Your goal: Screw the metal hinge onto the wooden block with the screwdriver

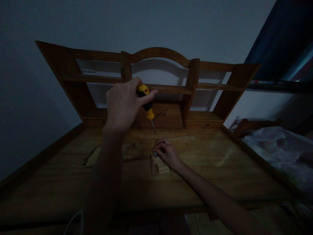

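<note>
My left hand [124,102] is raised above the wooden desk [61,182], closed round the yellow and black handle of a screwdriver [147,107] whose thin shaft points down toward the boards. My right hand [167,154] rests low on the desk with its fingers pinched on a small metal screw [155,154] standing at the top end of a short wooden piece [158,166]. That short piece lies against a long flat wooden plank [137,148] running left to right. The screwdriver tip hangs a little above and behind the screw.
A wooden hutch with shelves [171,88] and an arched top stands at the back of the desk against the wall. A dark screen [281,49] is at the upper right. Crumpled plastic [276,143] lies off the desk's right side. The room is dim.
</note>
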`<state>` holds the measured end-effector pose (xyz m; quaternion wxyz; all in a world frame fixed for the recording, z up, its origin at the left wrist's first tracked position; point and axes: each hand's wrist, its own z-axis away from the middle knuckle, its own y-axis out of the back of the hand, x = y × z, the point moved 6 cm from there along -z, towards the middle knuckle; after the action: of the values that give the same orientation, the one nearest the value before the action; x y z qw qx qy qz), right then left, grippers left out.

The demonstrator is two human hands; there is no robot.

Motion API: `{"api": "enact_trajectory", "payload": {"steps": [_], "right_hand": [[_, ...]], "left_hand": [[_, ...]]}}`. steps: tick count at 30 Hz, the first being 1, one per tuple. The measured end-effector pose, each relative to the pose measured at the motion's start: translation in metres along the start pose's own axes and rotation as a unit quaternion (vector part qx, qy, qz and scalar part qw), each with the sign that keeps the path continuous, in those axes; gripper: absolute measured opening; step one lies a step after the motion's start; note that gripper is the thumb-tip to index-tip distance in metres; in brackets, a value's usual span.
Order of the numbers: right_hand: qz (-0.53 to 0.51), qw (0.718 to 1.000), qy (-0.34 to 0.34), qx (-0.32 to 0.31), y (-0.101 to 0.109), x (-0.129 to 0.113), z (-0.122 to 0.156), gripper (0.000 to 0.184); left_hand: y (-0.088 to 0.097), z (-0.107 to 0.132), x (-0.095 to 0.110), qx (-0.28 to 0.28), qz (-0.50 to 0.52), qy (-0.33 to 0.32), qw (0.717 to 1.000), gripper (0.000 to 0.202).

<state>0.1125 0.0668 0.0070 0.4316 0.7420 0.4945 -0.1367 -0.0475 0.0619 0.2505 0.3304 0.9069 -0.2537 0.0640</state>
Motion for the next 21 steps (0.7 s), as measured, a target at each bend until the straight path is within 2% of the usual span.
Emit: {"api": "enact_trajectory", "payload": {"steps": [13,21], "right_hand": [[0.003,1.000,0.008,-0.030,-0.0008,-0.0042,-0.0013,0.015],[-0.010,0.998,0.039,-0.052,-0.0050,-0.0062,0.0020,0.020]], "left_hand": [[0.0006,0.0011,-0.0016,0.006,-0.019,-0.004,1.000,0.043],[-0.0001,0.0007,-0.0053,0.001,-0.020,0.000,1.000,0.041]]}}
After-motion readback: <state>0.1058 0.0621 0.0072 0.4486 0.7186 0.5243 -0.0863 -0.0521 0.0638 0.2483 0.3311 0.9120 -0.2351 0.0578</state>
